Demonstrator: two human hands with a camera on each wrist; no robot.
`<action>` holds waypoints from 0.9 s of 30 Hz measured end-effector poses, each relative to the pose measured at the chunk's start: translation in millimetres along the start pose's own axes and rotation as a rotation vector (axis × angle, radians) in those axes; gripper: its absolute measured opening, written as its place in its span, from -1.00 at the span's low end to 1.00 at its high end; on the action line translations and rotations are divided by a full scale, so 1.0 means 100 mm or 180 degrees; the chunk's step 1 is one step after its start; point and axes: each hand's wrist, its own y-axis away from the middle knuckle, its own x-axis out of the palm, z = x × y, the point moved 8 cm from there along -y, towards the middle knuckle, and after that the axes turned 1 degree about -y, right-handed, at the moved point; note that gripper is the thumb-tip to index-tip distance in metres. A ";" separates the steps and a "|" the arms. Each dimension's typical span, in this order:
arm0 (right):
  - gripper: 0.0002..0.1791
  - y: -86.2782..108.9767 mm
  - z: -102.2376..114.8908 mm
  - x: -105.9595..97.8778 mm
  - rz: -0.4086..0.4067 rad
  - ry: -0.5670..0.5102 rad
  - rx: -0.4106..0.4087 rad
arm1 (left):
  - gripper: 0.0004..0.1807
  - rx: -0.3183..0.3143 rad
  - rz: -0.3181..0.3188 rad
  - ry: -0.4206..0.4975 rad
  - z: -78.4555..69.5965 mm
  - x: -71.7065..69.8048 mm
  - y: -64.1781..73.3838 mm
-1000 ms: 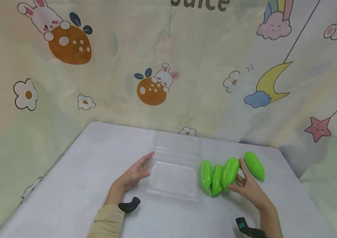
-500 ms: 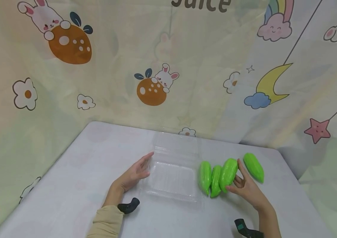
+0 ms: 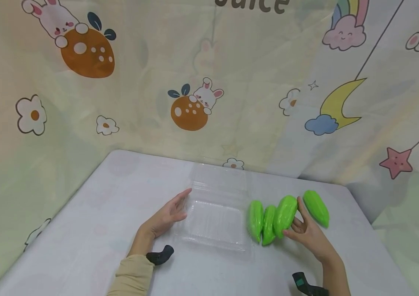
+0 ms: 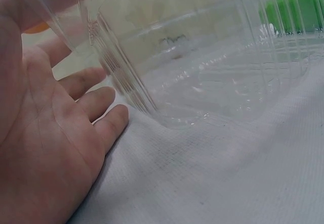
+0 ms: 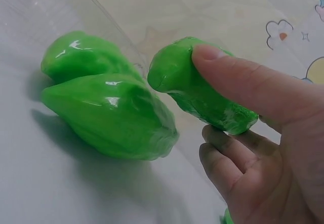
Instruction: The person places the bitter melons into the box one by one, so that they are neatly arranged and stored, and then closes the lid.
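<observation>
My right hand (image 3: 309, 236) pinches a glossy green elongated toy vegetable (image 5: 197, 82) between thumb and fingers. It is raised above the table in the right wrist view. Just left of it, two similar green pieces lie side by side, one (image 3: 255, 220) beside the container and another (image 3: 269, 225) nearer the hand. A clear plastic clamshell container (image 3: 214, 224) sits at the middle with its lid (image 3: 220, 176) folded back. My left hand (image 3: 165, 216) is at the container's left wall, thumb and fingers spread, fingertips right at the plastic in the left wrist view (image 4: 55, 113).
One more green piece (image 3: 315, 208) lies to the right, behind the right hand. A white cloth covers the table (image 3: 120, 185). A printed curtain (image 3: 139, 82) hangs close behind the table's far edge. Black wrist devices (image 3: 160, 255) sit on both wrists.
</observation>
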 end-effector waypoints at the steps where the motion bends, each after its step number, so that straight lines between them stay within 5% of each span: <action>1: 0.26 0.00 0.01 0.00 0.0005 -0.0016 -0.0015 | -0.14 0.0002 -0.0003 -0.0009 0.00 0.00 0.00; 27: 0.22 0.01 0.25 0.06 0.0031 -0.0054 -0.0216 | -0.12 0.0036 0.0019 -0.0054 0.03 -0.03 0.00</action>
